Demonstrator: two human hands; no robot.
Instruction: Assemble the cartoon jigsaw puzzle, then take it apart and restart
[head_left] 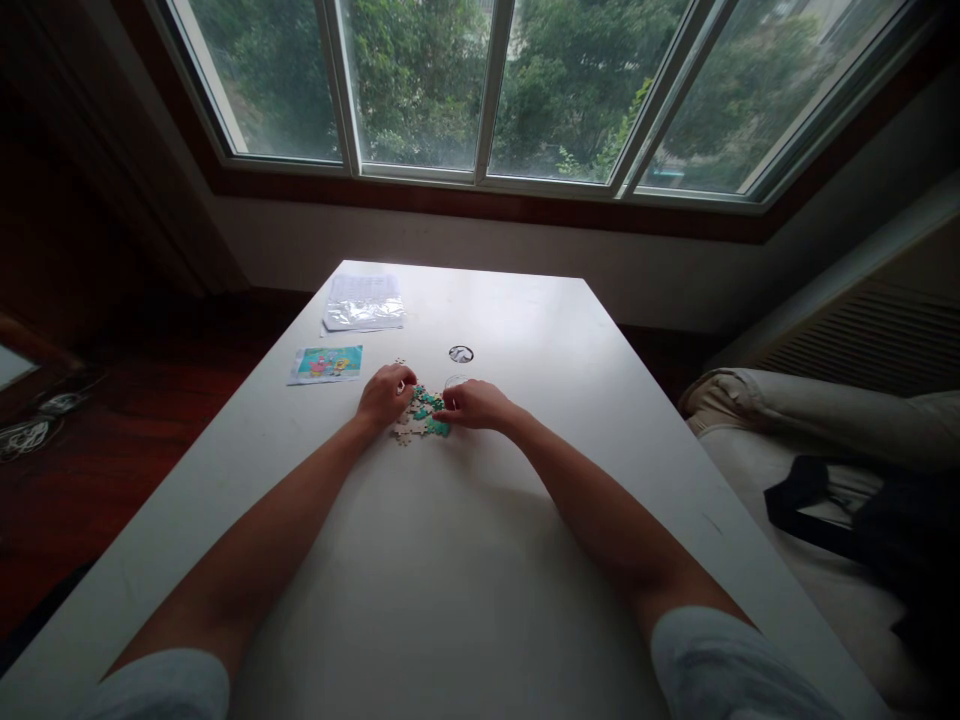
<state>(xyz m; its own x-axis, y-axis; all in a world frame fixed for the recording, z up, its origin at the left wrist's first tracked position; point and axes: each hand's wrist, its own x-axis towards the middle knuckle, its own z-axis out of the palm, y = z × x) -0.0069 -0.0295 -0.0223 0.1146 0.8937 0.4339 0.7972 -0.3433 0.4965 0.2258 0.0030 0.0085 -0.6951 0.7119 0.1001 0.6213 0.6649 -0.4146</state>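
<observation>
A small heap of jigsaw pieces [421,412] lies on the white table, some showing green and teal printing, others a plain beige side. At the heap's left edge, my left hand [386,394] has its fingers curled inward. My right hand [478,404] reaches in from the right, fingers bent together with the tips at the green pieces. Whatever lies between the fingertips of either hand is too small to make out. A colourful cartoon picture sheet [327,364] lies flat to the left of my left hand.
A clear plastic sleeve with papers [364,302] lies near the far left of the table [480,560]. Beyond my right hand is a dark-rimmed round item [461,354]. A bed or couch with a dark strapped item [817,505] stands to the right, and windows [420,85] face me.
</observation>
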